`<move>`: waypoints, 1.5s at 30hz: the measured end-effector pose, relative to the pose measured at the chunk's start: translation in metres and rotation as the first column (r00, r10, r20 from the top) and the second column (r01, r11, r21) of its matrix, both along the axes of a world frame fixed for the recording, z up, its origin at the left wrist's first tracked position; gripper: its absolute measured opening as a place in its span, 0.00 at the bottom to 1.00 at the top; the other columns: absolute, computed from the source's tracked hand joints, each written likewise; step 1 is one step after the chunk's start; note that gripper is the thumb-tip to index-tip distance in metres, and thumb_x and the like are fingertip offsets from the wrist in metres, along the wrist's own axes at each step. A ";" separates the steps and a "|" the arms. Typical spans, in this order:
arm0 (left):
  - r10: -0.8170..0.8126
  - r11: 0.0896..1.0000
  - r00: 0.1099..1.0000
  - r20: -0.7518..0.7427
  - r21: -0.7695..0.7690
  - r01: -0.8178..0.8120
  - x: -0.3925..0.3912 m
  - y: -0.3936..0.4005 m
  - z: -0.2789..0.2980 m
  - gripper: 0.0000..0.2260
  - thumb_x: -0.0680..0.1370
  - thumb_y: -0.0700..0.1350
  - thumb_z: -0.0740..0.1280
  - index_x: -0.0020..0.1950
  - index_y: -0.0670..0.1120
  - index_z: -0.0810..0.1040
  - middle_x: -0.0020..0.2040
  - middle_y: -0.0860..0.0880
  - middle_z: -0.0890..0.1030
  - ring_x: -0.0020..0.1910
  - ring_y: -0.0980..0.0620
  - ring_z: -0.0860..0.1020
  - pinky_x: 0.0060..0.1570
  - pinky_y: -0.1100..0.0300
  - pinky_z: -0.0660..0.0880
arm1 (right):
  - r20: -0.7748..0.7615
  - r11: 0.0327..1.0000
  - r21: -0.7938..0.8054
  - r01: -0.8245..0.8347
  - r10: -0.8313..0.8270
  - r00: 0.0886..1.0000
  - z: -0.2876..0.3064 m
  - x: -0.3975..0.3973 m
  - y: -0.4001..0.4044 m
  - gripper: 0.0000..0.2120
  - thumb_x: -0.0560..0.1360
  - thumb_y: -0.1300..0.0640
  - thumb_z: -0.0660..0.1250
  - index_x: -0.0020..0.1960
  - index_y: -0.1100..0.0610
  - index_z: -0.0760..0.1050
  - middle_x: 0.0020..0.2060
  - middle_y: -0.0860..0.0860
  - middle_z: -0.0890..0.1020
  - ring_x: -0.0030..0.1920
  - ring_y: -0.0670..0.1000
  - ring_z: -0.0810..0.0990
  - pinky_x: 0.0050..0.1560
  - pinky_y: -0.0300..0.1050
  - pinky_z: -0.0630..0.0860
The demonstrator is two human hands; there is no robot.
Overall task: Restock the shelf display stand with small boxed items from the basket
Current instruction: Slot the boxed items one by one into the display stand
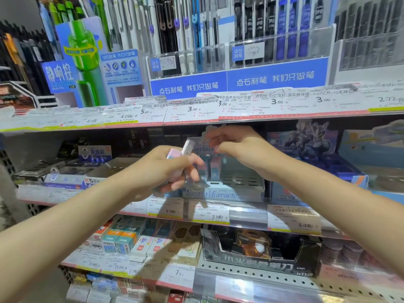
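both forearms reach in from the bottom corners toward the middle shelf, bare and clear of the shelf lips. nearest the camera, the lowest shelf (251,278) shows a perforated metal front edge on its right half, with a dark cardboard tray (262,252) sitting on it and rows of small stationery boxes (131,239) packed to the left.

up a level, the left hand (166,171) hovers just in front of the middle shelf's front edge, fingers curled round a bunch of small pastel boxes (175,155); pink, pale blue and white faces show, but the count in the fist is blurred, cannot tell it. one white box pokes up above the knuckles. the right hand (238,147) is higher and deeper, under the upper shelf's price strip, thumb and forefinger pinched close; whether anything is between them, cannot tell, it's smeared.

between the hands sits the display stand (220,193), pale blue, script lettering on its front lip, at the middle shelf's front edge. two boxes (211,169) stand upright in its back left; the slotted floor to their right is open.

behind, the top shelf carries pen racks (240,40) with blue banners, and price tags (196,110) line its edge.
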State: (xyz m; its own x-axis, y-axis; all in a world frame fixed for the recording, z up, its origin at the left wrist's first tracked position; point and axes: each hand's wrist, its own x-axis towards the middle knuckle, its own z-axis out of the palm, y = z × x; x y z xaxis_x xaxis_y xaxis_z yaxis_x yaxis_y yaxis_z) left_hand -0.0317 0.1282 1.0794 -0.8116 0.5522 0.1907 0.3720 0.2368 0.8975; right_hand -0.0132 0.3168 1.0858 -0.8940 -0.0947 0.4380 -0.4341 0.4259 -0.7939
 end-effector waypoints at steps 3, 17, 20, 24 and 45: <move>-0.168 0.985 0.973 0.158 0.056 0.160 0.009 0.005 0.002 0.11 0.80 0.42 0.56 0.50 0.38 0.76 0.21 0.50 0.74 0.15 0.58 0.62 0.17 0.69 0.54 | 0.089 0.989 -0.039 -0.145 0.148 0.985 0.004 0.004 -0.009 0.09 0.75 0.59 0.64 0.53 0.49 0.76 0.41 0.47 0.80 0.40 0.43 0.77 0.42 0.38 0.70; 0.119 0.957 0.879 0.461 0.182 -0.225 -0.005 0.006 -0.006 0.18 0.78 0.53 0.61 0.46 0.38 0.77 0.31 0.45 0.83 0.16 0.59 0.66 0.12 0.72 0.58 | -0.209 0.981 -0.182 -0.073 0.034 0.977 -0.029 0.011 -0.006 0.07 0.73 0.64 0.67 0.41 0.53 0.77 0.36 0.50 0.82 0.35 0.42 0.82 0.41 0.33 0.78; 0.126 0.948 0.897 0.423 0.216 -0.234 -0.004 0.009 -0.004 0.08 0.76 0.46 0.65 0.45 0.42 0.77 0.32 0.46 0.84 0.17 0.61 0.64 0.14 0.72 0.57 | -0.277 0.997 -0.048 -0.057 0.041 0.960 -0.040 0.016 -0.011 0.07 0.69 0.64 0.72 0.45 0.55 0.81 0.41 0.47 0.82 0.41 0.41 0.81 0.45 0.32 0.77; 0.171 0.967 0.964 0.203 0.151 -0.203 0.004 0.010 0.003 0.06 0.77 0.40 0.65 0.41 0.41 0.77 0.26 0.50 0.80 0.17 0.60 0.62 0.17 0.70 0.55 | -0.170 0.992 -0.087 -0.090 0.074 0.983 -0.037 0.018 -0.014 0.04 0.68 0.64 0.72 0.42 0.58 0.82 0.42 0.51 0.83 0.40 0.48 0.83 0.43 0.39 0.79; -0.191 0.713 0.686 -0.702 -0.580 -0.395 -0.020 -0.007 -0.011 0.26 0.74 0.34 0.58 0.69 0.52 0.71 0.66 0.51 0.77 0.63 0.46 0.76 0.55 0.56 0.74 | -0.192 0.959 0.249 0.132 -0.085 0.978 -0.030 -0.009 0.007 0.18 0.68 0.63 0.72 0.54 0.56 0.68 0.42 0.54 0.77 0.43 0.57 0.80 0.49 0.53 0.78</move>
State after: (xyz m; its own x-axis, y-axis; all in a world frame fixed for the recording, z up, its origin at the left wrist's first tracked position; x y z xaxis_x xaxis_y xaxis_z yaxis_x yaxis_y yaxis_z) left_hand -0.0516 0.1215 1.0680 -0.6585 0.6770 0.3287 0.7101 0.7036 -0.0268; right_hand -0.0218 0.3234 1.0559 -0.8153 -0.1328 0.5637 -0.4974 0.6591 -0.5641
